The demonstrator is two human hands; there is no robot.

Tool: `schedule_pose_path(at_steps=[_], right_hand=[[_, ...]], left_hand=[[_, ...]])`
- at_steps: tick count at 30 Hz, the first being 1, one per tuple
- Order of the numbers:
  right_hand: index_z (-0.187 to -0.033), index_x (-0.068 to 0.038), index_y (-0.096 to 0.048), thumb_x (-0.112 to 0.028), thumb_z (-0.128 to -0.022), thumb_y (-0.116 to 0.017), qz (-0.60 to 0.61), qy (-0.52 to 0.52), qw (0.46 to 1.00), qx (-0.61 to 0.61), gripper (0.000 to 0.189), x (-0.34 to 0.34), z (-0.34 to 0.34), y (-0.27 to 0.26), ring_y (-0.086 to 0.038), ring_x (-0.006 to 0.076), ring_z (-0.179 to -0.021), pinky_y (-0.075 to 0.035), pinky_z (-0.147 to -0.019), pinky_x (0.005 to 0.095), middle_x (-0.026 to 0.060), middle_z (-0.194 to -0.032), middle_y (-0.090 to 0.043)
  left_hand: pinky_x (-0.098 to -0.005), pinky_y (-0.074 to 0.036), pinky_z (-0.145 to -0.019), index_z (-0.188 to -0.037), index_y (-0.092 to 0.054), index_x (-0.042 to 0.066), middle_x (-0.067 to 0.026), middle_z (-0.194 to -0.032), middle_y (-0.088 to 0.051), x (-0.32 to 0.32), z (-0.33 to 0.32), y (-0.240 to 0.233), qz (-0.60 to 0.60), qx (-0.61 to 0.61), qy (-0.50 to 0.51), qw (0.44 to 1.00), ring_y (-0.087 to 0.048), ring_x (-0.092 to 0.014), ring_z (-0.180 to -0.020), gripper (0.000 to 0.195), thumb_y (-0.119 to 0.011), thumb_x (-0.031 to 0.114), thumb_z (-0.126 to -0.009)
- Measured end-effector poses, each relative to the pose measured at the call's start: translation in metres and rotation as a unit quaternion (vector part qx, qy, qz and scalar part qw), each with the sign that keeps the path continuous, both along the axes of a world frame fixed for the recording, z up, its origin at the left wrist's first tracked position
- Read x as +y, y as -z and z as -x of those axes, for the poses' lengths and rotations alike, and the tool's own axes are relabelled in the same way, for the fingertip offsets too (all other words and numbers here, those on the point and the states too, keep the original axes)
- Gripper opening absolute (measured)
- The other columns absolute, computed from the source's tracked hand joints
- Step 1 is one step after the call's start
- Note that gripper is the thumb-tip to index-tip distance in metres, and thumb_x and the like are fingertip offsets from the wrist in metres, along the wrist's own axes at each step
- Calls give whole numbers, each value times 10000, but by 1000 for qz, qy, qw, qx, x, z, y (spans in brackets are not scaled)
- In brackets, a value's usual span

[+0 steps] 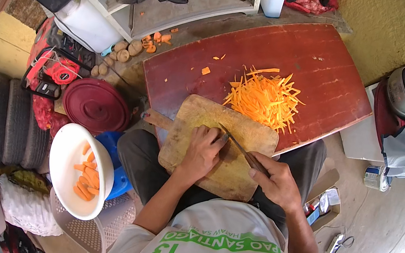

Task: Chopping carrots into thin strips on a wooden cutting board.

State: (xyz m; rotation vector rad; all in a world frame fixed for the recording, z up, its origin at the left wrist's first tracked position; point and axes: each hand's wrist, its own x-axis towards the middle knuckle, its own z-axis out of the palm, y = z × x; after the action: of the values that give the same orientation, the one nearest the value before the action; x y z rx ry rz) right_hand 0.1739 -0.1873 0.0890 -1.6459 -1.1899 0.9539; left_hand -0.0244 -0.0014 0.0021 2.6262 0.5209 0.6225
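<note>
A worn wooden cutting board [244,166] with a handle lies tilted across my lap and the near edge of a red wooden table [304,55]. My right hand [278,180] grips the handle of a kitchen knife [238,145], its blade over the board, pointing up and left. My left hand [205,147] rests on the board with bent fingers, its fingertips by the blade; whether it holds anything underneath cannot be seen. Just beyond the board, a heap of carrot strips [266,97] lies on the table, with a small carrot piece [206,70] to its left.
At my left, a white basin [105,190] of peeled carrot pieces [86,183] stands above a plastic crate [112,224]. Farther left are a maroon lid [96,105] and tires [16,122]. Potatoes [123,55] lie beyond the table's left side. A cardboard box [328,205] is at right.
</note>
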Motion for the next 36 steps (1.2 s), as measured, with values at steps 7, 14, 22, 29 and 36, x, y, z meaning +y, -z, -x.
schedule_pose_path(at_steps=[7,14,22,29,36], right_hand=[[-1437,24,-662,-122,-1067,-720,43,-45,994,-85,401,-3,3,-14,-743,465,-935,-597,-837,468,287,-1055,-750],[-1405,23,-658,-115,-1085,-689,17,-69,992,-106,349,17,0,-10,-730,485,-931,-595,-830,475,286,-1067,-751],[-1414,21,-651,-104,-1072,-700,-7,-43,989,-142,366,29,15,4,-734,508,-983,-601,-847,481,300,-1074,-745],[-1406,26,-652,-97,-1070,-695,-5,-44,990,-134,361,16,18,10,-745,488,-966,-597,-841,477,299,-1040,-734],[-1460,26,-646,-126,-1047,-716,5,-52,996,-67,446,17,16,-9,-726,543,-1047,-602,-876,536,364,-1097,-734]], left_hand=[[-502,-476,-997,-1270,-773,-7,-135,-1175,-630,-8,-3,1,-21,8,-10,1000,-592,-375,-1100,563,-807,67,-713],[-514,-495,-968,-1164,-765,-44,-165,-1144,-632,-8,-1,11,-7,-7,-21,1000,-582,-394,-1085,457,-781,56,-718],[-523,-495,-971,-1122,-757,-61,-183,-1105,-627,-8,-2,5,4,-30,-17,999,-584,-415,-1062,415,-769,49,-721],[-523,-498,-976,-1159,-759,-60,-191,-1166,-651,-10,0,3,7,-36,-22,999,-589,-416,-1086,462,-783,53,-712],[-516,-499,-986,-1189,-767,-51,-179,-1208,-655,-9,6,6,-18,-38,-40,998,-591,-405,-1133,485,-807,56,-717]])
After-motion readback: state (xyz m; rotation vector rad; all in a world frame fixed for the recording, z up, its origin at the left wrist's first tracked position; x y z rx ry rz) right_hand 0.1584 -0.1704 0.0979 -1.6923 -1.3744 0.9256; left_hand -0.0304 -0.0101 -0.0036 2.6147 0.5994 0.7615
